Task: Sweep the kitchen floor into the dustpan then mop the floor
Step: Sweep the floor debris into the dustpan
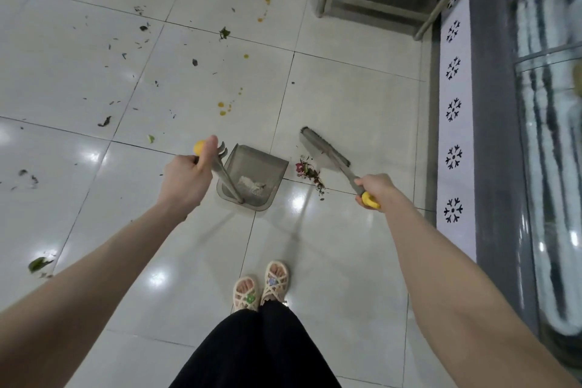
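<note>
Black trousers [255, 353] fill the near bottom edge, and just beyond them two feet in cream strappy sandals [260, 287] stand together on the pale tiled floor [346, 98]. Both bare forearms reach forward from the near corners. On the left, the left hand [185, 178] is closed in a fist around the grey pole of the dustpan [253, 176], thumb laid up along it beside the pole's yellow end cap [199, 147]. That dustpan is grey and translucent, sits flat on the tiles ahead of the feet with its open mouth facing far and slightly right, and has a small pale heap of dirt inside. To the right, the right hand [374, 187] is wrapped around the broom [326, 148] handle just above its yellow tip, and the broom head rests on the floor, angled from far left to near right. Between dustpan and broom head lies a small pile of debris [308, 172], pinkish and dark bits, close to the bristles and just beside the pan's right edge. Further off to the left, dark leaf scraps [126, 57] and yellow-orange drips [225, 107] are scattered over several tiles. A green leaf [39, 264] lies near the left forearm. At the far right stand a metal frame [371, 0] and a white strip with black snowflake marks [453, 110].
</note>
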Demonstrator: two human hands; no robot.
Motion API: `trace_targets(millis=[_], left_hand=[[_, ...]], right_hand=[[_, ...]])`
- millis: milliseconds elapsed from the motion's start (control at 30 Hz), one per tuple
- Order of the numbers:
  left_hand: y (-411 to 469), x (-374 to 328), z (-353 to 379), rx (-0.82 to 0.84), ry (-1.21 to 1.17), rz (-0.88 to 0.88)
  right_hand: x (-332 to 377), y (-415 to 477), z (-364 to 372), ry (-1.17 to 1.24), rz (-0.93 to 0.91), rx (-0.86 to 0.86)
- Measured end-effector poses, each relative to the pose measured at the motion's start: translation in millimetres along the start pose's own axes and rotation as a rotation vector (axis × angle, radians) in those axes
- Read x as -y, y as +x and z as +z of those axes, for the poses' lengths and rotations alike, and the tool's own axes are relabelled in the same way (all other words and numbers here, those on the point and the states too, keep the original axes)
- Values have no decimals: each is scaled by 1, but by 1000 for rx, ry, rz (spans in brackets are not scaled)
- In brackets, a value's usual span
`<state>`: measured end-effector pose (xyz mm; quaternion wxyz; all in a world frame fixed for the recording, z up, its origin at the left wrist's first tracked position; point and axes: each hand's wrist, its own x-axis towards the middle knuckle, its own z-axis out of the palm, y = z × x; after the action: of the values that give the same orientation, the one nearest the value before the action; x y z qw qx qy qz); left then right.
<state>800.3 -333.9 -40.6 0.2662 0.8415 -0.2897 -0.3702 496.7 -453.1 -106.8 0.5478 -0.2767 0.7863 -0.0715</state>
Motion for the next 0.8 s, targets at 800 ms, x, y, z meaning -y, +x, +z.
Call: trace_targets(millis=[800], left_hand=[[-35, 85, -48, 34, 46, -1]], right_hand=[[-104, -57, 76, -156, 157, 117]])
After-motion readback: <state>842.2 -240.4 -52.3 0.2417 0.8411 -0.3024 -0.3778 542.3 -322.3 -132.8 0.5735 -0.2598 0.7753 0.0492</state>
